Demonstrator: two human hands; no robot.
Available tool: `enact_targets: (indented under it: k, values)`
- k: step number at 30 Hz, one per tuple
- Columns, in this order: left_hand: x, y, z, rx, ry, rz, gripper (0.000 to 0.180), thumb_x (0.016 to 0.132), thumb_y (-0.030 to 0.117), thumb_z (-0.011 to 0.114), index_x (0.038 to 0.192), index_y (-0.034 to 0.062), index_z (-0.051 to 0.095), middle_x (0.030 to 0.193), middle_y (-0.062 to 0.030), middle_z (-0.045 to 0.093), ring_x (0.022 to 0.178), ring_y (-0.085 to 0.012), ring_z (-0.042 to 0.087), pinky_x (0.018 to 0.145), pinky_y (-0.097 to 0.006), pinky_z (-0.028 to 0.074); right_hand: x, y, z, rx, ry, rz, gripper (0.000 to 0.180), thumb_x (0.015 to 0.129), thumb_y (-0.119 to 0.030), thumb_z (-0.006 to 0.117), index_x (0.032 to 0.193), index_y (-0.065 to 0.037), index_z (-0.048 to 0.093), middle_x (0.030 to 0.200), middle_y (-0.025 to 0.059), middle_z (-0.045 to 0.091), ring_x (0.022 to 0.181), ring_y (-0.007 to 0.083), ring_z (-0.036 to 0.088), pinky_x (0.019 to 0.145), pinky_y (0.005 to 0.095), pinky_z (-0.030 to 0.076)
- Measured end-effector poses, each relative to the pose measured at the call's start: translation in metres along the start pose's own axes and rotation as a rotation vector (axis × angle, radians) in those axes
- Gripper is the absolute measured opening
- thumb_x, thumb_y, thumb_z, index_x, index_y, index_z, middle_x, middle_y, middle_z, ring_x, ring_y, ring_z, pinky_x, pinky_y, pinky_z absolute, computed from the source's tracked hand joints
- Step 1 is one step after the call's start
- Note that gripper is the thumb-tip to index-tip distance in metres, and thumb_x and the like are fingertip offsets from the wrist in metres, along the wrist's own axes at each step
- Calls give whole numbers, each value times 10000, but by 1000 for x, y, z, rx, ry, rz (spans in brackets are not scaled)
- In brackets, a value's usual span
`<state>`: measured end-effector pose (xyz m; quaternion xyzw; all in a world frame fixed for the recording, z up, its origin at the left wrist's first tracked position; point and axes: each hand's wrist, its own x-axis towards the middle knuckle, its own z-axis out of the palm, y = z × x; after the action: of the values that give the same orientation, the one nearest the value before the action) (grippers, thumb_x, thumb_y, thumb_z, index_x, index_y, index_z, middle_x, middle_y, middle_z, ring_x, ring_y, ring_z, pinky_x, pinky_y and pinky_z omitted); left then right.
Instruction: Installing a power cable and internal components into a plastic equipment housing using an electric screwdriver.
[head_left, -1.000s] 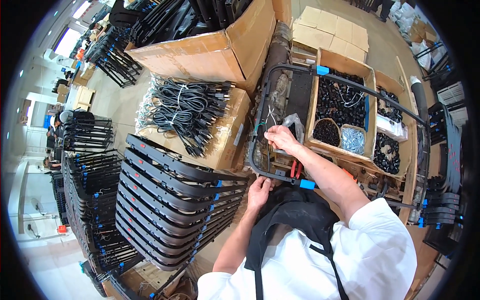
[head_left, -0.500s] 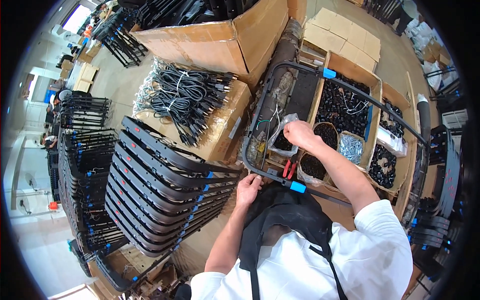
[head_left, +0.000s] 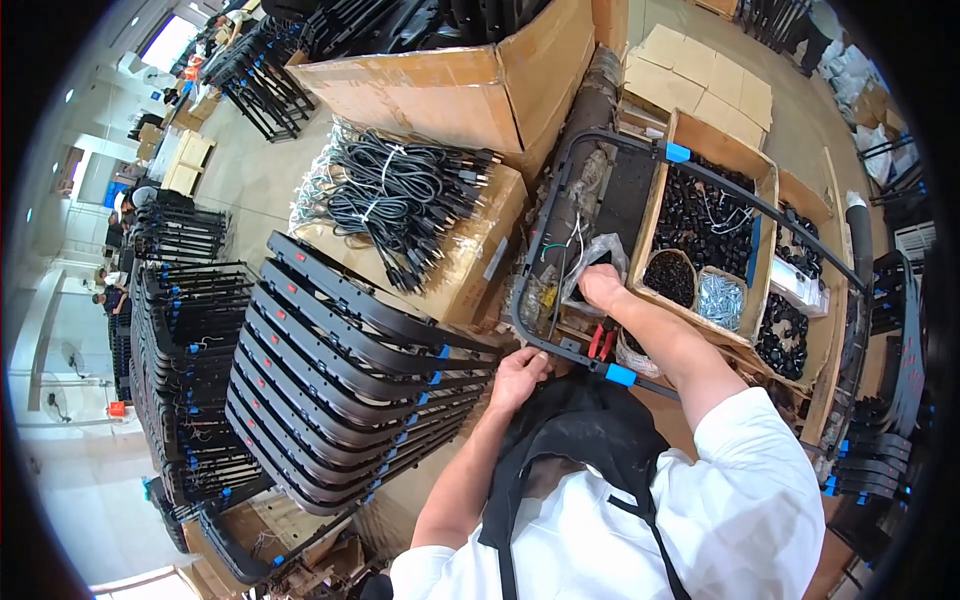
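A black tubular frame with rounded corners and blue clips lies across the bench in front of me. My left hand is closed on the frame's near left corner, the thumb on top. Inside the frame's outline, my right hand reaches into a clear plastic bag with dark contents. Its fingers are bent and pressed together, and their tips are hidden in the bag. Red-handled pliers rest just nearer to me than that hand. White and green wires stick up beside the bag.
Right of the bag, a wooden box holds black plastic parts, a tub of dark screws and a tub of silver screws. Bundled black cables lie on a carton at the left. Stacked black frames stand nearer left.
The view has shifted, so the scene sits further right. My right hand has gone lower into the plastic bag. My left hand stays at the frame's corner.
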<state>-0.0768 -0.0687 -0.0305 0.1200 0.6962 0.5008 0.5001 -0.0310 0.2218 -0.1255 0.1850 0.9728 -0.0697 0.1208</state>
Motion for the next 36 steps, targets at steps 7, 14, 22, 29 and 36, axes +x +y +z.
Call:
enact_targets:
  k: [7, 14, 22, 29, 36]
  values:
    - [3, 1, -9, -36, -96, 18, 253, 1033, 212, 643, 1076, -18, 740, 890, -46, 733, 768, -108, 647, 735, -267, 547, -20, 2, -46, 190, 75, -1, 236, 873, -218, 680, 852, 2, 761, 902, 244, 748, 896, 423, 737, 824, 502, 590]
    - [10, -4, -15, -92, -162, 3, 262, 1023, 205, 653, 1107, -27, 740, 902, -55, 740, 765, -114, 651, 729, -271, 548, -33, 6, -63, 466, 70, 219, 256, 811, -103, 627, 999, -40, 789, 1034, 223, 762, 1038, 400, 718, 958, 479, 559]
    - [11, 2, -19, -74, -188, -20, 247, 1016, 216, 665, 1074, -8, 751, 882, -54, 745, 750, -115, 655, 721, -278, 545, -56, -4, -85, 487, 220, 314, 328, 850, -121, 678, 1152, 0, 720, 1036, 264, 747, 1056, 427, 711, 963, 488, 548]
    - [12, 0, -21, -56, -188, -18, 254, 1010, 231, 670, 1022, -10, 746, 886, -53, 747, 771, -126, 673, 730, -295, 543, -67, -23, -86, 457, 149, 423, 230, 853, -194, 676, 985, -15, 734, 1014, 253, 742, 1004, 443, 708, 922, 519, 549]
    - [13, 2, -18, -37, -187, 23, 235, 1015, 212, 667, 1012, -9, 746, 902, -54, 747, 778, -124, 669, 741, -288, 540, -82, -25, -106, 826, 221, 614, 207, 877, -155, 698, 1009, 3, 727, 939, 203, 764, 906, 297, 750, 780, 428, 591]
